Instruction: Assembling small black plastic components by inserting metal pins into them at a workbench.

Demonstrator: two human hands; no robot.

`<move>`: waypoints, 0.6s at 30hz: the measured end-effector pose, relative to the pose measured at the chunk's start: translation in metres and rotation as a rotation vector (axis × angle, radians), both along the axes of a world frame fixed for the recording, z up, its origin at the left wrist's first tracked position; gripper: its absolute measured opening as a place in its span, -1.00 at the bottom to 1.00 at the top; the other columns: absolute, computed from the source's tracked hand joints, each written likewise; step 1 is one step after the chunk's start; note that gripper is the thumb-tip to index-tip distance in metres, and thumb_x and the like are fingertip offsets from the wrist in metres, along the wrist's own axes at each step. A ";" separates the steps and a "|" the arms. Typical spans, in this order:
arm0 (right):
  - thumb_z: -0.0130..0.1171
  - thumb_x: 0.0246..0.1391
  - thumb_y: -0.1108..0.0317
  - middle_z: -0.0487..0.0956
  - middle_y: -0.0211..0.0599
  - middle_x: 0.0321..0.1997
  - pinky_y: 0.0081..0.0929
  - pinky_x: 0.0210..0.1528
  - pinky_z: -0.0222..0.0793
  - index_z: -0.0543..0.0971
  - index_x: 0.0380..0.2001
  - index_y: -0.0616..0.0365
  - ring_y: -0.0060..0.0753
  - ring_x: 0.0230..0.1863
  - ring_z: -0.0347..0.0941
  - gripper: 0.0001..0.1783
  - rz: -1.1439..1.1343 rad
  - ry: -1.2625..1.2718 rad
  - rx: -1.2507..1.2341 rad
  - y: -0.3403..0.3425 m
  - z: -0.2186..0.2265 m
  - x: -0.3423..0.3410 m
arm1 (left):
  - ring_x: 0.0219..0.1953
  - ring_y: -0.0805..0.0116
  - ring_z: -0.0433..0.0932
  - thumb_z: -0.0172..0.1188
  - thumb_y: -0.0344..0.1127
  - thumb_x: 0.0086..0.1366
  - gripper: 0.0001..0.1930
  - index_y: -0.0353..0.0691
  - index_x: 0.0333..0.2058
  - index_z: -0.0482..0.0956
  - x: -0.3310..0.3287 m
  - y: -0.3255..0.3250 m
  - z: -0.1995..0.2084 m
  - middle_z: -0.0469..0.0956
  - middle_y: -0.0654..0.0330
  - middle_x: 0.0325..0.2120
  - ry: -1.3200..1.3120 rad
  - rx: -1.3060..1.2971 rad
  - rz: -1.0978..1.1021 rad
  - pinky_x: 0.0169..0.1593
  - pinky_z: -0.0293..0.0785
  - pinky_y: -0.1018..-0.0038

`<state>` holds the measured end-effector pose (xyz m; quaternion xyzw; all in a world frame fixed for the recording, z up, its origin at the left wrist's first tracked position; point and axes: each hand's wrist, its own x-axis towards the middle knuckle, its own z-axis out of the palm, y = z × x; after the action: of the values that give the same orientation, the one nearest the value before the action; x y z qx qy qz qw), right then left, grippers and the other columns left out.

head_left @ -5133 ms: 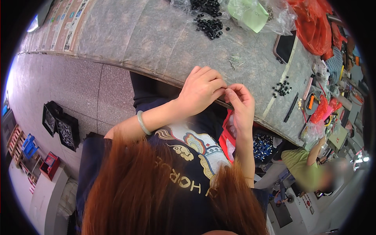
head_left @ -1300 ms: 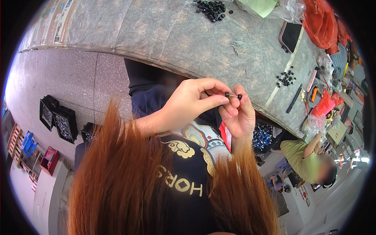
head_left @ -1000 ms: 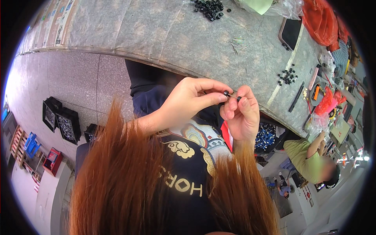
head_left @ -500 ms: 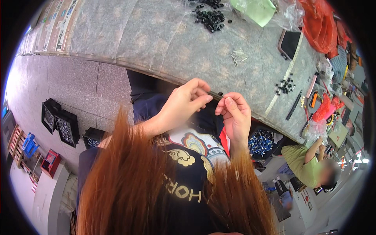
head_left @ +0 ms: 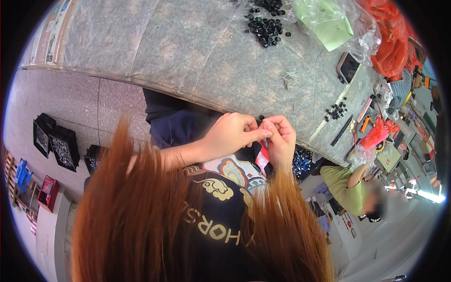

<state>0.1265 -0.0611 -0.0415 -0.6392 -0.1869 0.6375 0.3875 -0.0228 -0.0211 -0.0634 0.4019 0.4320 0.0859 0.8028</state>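
Observation:
My hands meet just in front of the table's near edge, thumbs and fingertips touching. My right hand (head_left: pixel 281 143) is closed in a pinch, with a small black piece (head_left: pixel 261 117) at its fingertips. My left hand (head_left: pixel 232 133) is pinched against the right fingertips; whatever lies between its fingers is hidden. Beyond them on the grey-covered table (head_left: pixel 188 56) lie a small heap of thin silver pins (head_left: pixel 292 77), a scatter of tiny black pieces (head_left: pixel 336 110) and a bigger heap of black cylindrical caps (head_left: pixel 266 32).
A phone (head_left: pixel 348 68), a black pen-like stick (head_left: pixel 342 130), a green sheet (head_left: pixel 326 26) and red plastic bags (head_left: pixel 392 37) lie on the table. Below its edge stands a bin of blue and silver parts (head_left: pixel 301 162). Black crates (head_left: pixel 65 148) sit on the floor left. Another person (head_left: pixel 345 190) works at right.
My left hand has moved right and its fingertips now meet those of my right hand, where there was a gap before. The whole view has shifted slightly.

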 end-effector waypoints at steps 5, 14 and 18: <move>-0.02 -0.01 0.57 0.46 -0.35 -0.54 -0.73 -0.43 0.24 0.42 -0.40 0.31 -0.63 -0.53 0.35 -0.93 0.039 -0.122 -0.016 0.002 0.008 -0.004 | -0.65 0.61 0.40 0.06 -0.07 0.13 -0.61 -0.37 -0.55 0.50 0.001 0.006 -0.003 0.45 0.24 -0.73 -0.071 -0.126 -0.062 -0.54 0.32 0.64; -0.02 -0.01 0.58 0.46 -0.33 -0.53 -0.72 -0.44 0.24 0.42 -0.41 0.31 -0.62 -0.53 0.34 -0.94 -0.013 -0.121 -0.039 0.001 0.008 -0.008 | -0.69 0.35 0.43 -0.09 0.14 0.14 -0.43 -0.35 -0.62 0.49 0.001 0.011 -0.004 0.43 0.15 -0.78 -0.126 -0.184 -0.128 -0.54 0.30 0.42; -0.02 -0.01 0.57 0.46 -0.33 -0.53 -0.72 -0.44 0.24 0.42 -0.41 0.31 -0.62 -0.53 0.34 -0.94 0.004 -0.150 -0.052 0.000 0.009 -0.009 | -0.64 0.28 0.45 -0.12 0.12 0.15 -0.43 -0.37 -0.59 0.49 0.000 0.014 -0.006 0.43 0.10 -0.75 -0.125 -0.158 -0.147 -0.49 0.31 0.39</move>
<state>0.1170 -0.0609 -0.0321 -0.6947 -0.2002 0.5930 0.3545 -0.0223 -0.0075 -0.0690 0.3617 0.3559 0.0173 0.8615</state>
